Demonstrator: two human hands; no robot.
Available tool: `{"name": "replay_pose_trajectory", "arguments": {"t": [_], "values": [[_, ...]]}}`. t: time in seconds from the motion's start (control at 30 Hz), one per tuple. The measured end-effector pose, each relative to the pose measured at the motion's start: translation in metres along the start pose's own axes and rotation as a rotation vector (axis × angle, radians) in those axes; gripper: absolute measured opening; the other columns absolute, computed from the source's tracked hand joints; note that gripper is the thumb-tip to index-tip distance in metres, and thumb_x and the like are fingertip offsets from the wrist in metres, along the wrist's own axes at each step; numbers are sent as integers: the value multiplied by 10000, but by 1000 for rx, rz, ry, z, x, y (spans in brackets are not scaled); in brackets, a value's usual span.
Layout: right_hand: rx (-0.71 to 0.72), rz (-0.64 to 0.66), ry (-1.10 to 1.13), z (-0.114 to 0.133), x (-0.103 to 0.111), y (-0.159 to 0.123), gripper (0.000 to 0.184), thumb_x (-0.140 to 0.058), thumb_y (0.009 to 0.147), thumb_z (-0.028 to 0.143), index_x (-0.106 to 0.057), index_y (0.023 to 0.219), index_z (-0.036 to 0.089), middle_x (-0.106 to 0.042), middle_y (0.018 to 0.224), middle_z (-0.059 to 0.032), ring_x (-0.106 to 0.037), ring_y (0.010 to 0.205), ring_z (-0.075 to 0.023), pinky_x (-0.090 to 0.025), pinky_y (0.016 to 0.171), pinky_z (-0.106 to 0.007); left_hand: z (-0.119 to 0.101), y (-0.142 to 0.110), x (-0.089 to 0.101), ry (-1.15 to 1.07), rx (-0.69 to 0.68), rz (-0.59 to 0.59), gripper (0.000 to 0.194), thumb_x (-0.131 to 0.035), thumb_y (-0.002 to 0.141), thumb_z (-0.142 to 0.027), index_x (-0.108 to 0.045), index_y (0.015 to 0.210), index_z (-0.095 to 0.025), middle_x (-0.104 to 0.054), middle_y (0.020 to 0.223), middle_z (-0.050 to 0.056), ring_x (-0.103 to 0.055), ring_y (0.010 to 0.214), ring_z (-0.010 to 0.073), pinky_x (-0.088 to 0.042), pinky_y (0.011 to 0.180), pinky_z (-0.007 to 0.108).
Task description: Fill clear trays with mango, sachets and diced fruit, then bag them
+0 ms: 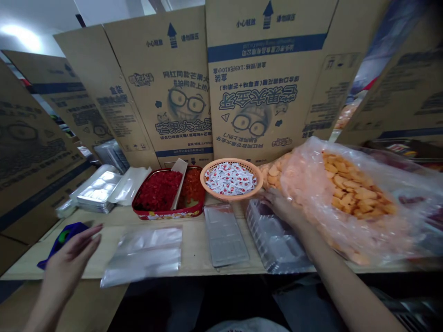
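My left hand [71, 253] is raised at the left over the table's front edge, fingers stretched and nothing in them. Just behind it lies a blue tape dispenser [51, 253] with a green core. My right hand [278, 205] reaches over the far end of a stack of clear plastic trays [277, 244]; its fingers are blurred, so I cannot tell whether they grip a tray. Beside that hand is a large clear bag of orange chip-like pieces [356, 184]. Left of the trays lie flat clear plastic sheets [226, 235], and farther left some clear plastic bags [145, 251].
An orange basket [231, 198] of small white-and-red sachets [231, 178] stands at the back. Next to it, a red tin [166, 215] holds dark red pieces [157, 191] and a divider [179, 184]. Silvery packs [98, 189] are stacked left. Cardboard boxes [256, 78] wall the back.
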State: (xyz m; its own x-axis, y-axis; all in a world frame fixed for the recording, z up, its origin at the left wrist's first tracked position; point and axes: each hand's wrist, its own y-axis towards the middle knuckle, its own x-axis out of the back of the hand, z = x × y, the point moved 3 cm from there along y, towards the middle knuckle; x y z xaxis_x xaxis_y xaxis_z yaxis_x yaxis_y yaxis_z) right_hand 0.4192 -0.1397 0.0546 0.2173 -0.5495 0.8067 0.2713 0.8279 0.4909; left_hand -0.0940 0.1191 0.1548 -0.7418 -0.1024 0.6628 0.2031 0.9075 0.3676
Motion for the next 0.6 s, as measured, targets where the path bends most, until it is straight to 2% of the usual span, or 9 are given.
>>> {"name": "replay_pose_trajectory", "arguments": {"t": [0.1,0.23,0.33,0.47,0.6], "values": [[-12,51,-6,-2,-4,-1,204,-518,776,117,-693,860,180,-628,773,-77,-564,719,-191,-495,678,-335,-29,-4,-46,-187,-67,239,513,-606,644,-614,-658,935,-195,-673,1079,63,-620,976,225,-477,894,365],[-22,13,-56,-5,-2,-3,168,-520,805,154,-687,817,172,-624,772,-81,-567,753,-202,-490,683,-337,-71,-26,-96,-293,-243,395,367,-585,730,-491,-667,910,-182,-687,1001,84,-626,931,213,-468,892,362],[-38,-46,-66,-8,2,-4,161,-527,814,186,-687,816,169,-606,756,-85,-563,767,-214,-479,684,-335,-94,-44,-127,-355,-306,492,255,-572,768,-396,-679,893,-201,-686,981,71,-617,927,199,-457,888,341],[-38,-81,-39,-7,7,-4,214,-482,847,257,-681,813,187,-590,741,-81,-549,754,-216,-466,680,-340,-118,-63,-156,-490,-266,623,173,-583,771,-302,-692,875,-216,-683,973,58,-606,933,186,-437,879,299],[-56,-149,-18,-4,12,-4,279,-430,873,331,-656,805,182,-586,748,-87,-540,763,-219,-457,703,-355,-142,-79,-180,-654,-121,750,141,-654,704,-263,-696,823,-201,-686,870,50,-601,849,183,-446,805,277]]}}
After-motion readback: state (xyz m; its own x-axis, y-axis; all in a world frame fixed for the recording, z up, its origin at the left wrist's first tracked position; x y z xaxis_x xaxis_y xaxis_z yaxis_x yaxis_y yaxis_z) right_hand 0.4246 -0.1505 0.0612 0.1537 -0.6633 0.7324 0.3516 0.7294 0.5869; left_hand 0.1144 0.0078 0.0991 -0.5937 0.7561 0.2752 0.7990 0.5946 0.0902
